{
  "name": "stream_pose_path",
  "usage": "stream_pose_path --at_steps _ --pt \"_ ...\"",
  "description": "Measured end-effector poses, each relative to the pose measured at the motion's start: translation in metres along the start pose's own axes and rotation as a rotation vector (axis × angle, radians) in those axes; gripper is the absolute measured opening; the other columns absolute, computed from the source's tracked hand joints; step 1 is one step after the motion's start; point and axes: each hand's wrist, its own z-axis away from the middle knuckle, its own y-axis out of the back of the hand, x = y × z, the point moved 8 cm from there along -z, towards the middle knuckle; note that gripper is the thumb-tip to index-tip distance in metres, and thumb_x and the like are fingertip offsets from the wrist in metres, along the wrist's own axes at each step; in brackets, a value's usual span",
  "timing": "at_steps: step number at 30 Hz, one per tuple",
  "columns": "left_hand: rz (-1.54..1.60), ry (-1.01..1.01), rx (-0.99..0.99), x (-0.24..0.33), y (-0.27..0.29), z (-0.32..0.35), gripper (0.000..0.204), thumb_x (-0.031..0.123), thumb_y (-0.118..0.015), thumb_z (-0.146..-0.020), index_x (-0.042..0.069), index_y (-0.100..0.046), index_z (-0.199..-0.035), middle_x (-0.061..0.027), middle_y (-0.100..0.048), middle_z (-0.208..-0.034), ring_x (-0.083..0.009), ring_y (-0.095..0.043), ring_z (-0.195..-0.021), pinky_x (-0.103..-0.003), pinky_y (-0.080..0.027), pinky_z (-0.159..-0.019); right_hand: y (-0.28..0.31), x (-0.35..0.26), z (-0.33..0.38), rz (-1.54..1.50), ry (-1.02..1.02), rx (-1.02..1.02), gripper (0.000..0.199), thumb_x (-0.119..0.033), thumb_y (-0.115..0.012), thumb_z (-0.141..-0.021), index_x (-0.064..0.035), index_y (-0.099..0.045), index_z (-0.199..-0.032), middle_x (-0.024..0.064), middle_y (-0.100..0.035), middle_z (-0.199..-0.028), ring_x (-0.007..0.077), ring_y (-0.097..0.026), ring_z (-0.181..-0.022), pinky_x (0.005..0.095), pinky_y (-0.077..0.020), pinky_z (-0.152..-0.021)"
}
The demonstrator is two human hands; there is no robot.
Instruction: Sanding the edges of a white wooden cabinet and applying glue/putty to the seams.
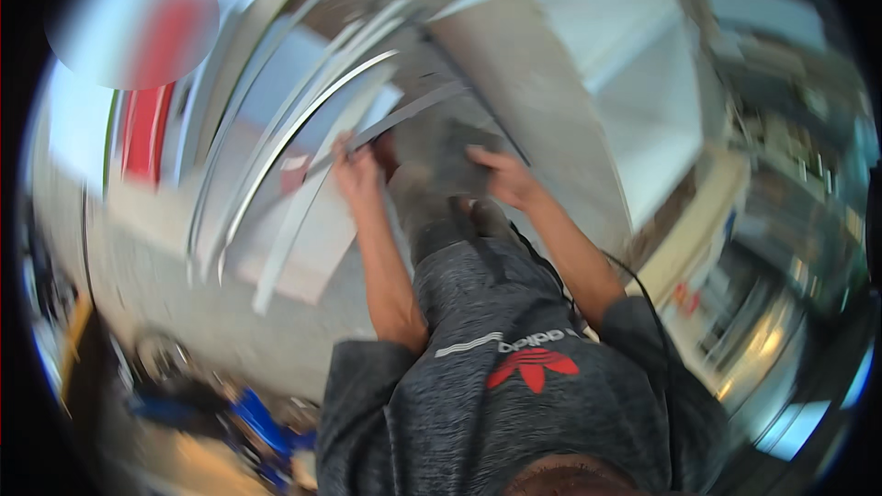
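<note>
My left hand is closed around a long, flat grey strip, which slants up to the right in front of my legs. My right hand is to the right of it, with its fingers curled at the edge of a dark grey patch. Blur hides whether that patch is a held piece or part of my clothing. Beyond my left hand, several long, pale, shiny strips lie side by side over light panels.
A large white panel and a brown-grey board are at the far right. A red upright piece stands at the left. Blue items and a wheel are at the lower left. A black cable runs beside my right arm.
</note>
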Motion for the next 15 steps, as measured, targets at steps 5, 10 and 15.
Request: stream_pose_path --at_steps 5,10,15 --pt "-0.693 -0.054 -0.080 0.006 -0.035 0.036 0.024 0.017 -0.054 -0.102 -0.002 -0.061 -0.115 -0.0182 -0.065 -0.115 -0.0315 -0.062 -0.113 -0.044 -0.052 -0.100 -0.098 -0.035 -0.048 0.191 0.389 -0.175 0.039 -0.022 -0.070 -0.093 0.0008 -0.064 -0.124 0.0077 -0.069 -0.116 0.0163 -0.064 -0.105 0.0309 -0.0496 -0.095" --pt "-0.335 -0.048 0.235 0.026 -0.049 0.040 0.043 0.009 -0.051 -0.097 -0.006 -0.051 -0.136 -0.0189 -0.063 -0.119 -0.0236 -0.064 -0.097 -0.034 -0.057 -0.074 -0.126 -0.060 -0.072 0.163 0.579 -0.111 0.037 -0.024 -0.072 -0.091 -0.0010 -0.067 -0.120 0.0069 -0.071 -0.112 0.0147 -0.066 -0.098 0.0289 -0.0506 -0.089" --pt "-0.119 -0.205 0.341 0.138 -0.062 -0.002 0.043 0.016 -0.054 -0.087 -0.004 -0.062 -0.124 -0.0145 -0.070 -0.113 -0.0229 -0.065 -0.082 -0.038 -0.056 -0.068 -0.147 -0.088 -0.052 0.526 0.748 0.115 0.041 -0.033 -0.070 -0.090 0.0031 -0.069 -0.110 0.0134 -0.073 -0.100 0.0208 -0.066 -0.089 0.0342 -0.0503 -0.084"
